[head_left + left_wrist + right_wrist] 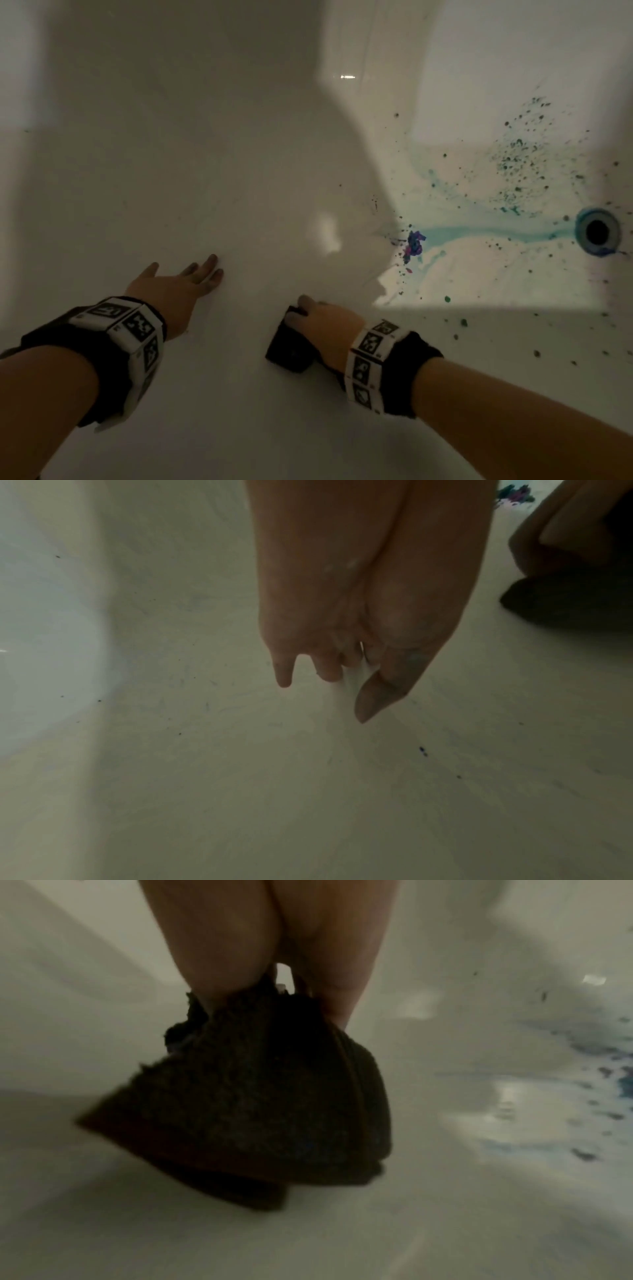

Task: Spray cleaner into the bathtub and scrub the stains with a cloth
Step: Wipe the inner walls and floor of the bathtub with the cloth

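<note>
The right hand (325, 325) grips the dark cloth (291, 349), fingers curled over it, on the bathtub (239, 154) floor; the left hand (178, 291) rests spread. Blue stains (479, 233) beyond the fingers, toward the drain (597, 231), look unscrubbed.

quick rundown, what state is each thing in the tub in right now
left hand: open, fingers straight, resting on the tub floor
right hand: grips the cloth
dark cloth: bunched, against the tub floor
bathtub: stained with blue streaks and dark specks near the drain
drain: unplugged, blue-ringed
</note>
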{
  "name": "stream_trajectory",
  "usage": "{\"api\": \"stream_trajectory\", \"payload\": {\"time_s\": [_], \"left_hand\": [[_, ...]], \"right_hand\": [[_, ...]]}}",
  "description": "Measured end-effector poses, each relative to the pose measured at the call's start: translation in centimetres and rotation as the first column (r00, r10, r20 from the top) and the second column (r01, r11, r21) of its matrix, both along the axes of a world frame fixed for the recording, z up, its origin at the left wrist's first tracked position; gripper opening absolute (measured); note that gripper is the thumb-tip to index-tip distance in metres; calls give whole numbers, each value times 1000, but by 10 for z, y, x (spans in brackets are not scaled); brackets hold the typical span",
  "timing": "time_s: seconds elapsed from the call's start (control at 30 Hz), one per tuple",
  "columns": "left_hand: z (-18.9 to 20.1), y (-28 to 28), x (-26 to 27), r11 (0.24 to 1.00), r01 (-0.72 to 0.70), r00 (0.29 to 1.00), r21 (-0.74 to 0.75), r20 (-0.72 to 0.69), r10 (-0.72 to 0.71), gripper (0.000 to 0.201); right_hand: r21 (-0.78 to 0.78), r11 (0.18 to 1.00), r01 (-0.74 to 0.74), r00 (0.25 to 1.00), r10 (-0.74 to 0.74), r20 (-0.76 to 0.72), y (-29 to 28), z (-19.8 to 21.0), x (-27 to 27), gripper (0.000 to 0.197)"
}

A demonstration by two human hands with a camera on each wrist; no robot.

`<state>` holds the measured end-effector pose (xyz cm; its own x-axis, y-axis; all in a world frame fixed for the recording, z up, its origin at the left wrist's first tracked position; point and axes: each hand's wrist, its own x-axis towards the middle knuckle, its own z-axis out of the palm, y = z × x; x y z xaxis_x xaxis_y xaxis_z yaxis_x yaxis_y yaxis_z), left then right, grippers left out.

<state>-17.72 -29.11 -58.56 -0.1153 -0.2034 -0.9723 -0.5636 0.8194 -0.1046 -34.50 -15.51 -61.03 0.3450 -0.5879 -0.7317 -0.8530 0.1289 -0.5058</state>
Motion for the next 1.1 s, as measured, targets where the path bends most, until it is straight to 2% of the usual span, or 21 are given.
{"api": "stream_trajectory", "payload": {"time_s": [0.07,0.13,0.23,0.3,0.4,0.47,0.5,0.53,0.57,0.6,0.63,0.67,0.7,0.73,0.8,0.9,0.97,1.03,1.1], "left_hand": [[0,-2,1,1000,-6,1000,4,-5,6,82],[0,-2,2,1000,-13,1000,16,-1,13,82],[-1,-2,6,1000,-5,1000,1,-26,5,83],[-1,0,4,1000,-1,1000,-3,-22,1,82],[6,5,-17,996,-89,996,10,22,89,69],[22,12,-42,950,-297,947,92,-103,306,61],[36,17,-57,875,-453,849,170,-216,482,59],[52,23,-73,747,-607,673,271,-323,665,56],[73,28,-87,575,-721,436,387,-390,811,49],[95,32,-100,392,-776,192,495,-407,893,42],[115,34,-110,242,-781,-5,575,-394,919,32],[132,35,-117,147,-767,-136,624,-382,914,23],[149,36,-121,109,-751,-208,651,-391,897,15],[165,36,-123,115,-746,-238,656,-423,874,11],[191,33,-125,192,-770,-215,608,-531,820,12],[226,24,-123,313,-766,-171,562,-647,743,12],[247,18,-122,385,-723,-158,574,-680,716,11],[265,16,-123,456,-662,-109,594,-679,726,15],[277,18,-130,526,-594,-62,609,-687,724,24]], "right_hand": [[-70,981,183,983,-185,-20,-5,-6,-18,46],[-167,950,265,952,-286,-113,-6,-11,-47,53],[-193,923,332,893,-374,-251,-5,-16,-84,56],[-207,876,436,827,-481,-292,-4,-15,-93,51],[-324,715,620,689,-693,-212,-1,5,-90,30],[-362,631,686,646,-757,-95,-1,27,-83,23],[-374,605,703,642,-766,-33,-1,41,-79,23],[-386,578,719,636,-771,30,-3,58,-76,23],[-400,551,733,628,-774,84,-5,74,-74,24],[-412,525,745,618,-776,128,-9,92,-74,24],[-416,506,755,609,-777,161,-11,109,-74,23],[-414,497,762,605,-774,184,-14,128,-74,22],[-412,500,762,610,-768,196,-16,146,-73,22],[-405,505,762,616,-759,212,-17,164,-74,22],[-364,500,786,605,-745,282,-17,199,-75,31],[-250,498,830,557,-734,388,-15,246,-85,74],[-199,503,841,539,-742,400,-17,269,-97,99],[-250,550,797,604,-713,355,-20,283,-112,107],[-294,616,731,682,-640,354,-24,293,-125,101]]}}
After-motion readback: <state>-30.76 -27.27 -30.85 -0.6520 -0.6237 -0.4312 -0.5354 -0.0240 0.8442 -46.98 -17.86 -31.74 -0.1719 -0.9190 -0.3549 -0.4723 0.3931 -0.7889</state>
